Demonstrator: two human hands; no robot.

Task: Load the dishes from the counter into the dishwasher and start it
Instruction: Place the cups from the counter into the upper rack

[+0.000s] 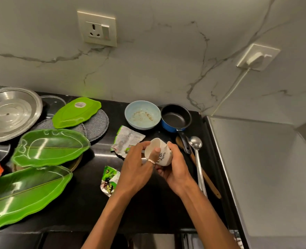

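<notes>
Cup (163, 156) sits tilted above the black tabletop (87, 203), left grip (136, 169) and right grip (175, 168) both wrapped round its sides, looks like light but breakable ceramic, so hold the body firmly.

A home kitchen: a black tabletop (87, 203) under a marble-look wall (166, 69) with a socket (97, 29), carrying a used bowl (142, 115), a saucepan (175, 117), a ladle (196, 146) and green leaf-shaped plates (49, 147).
</notes>
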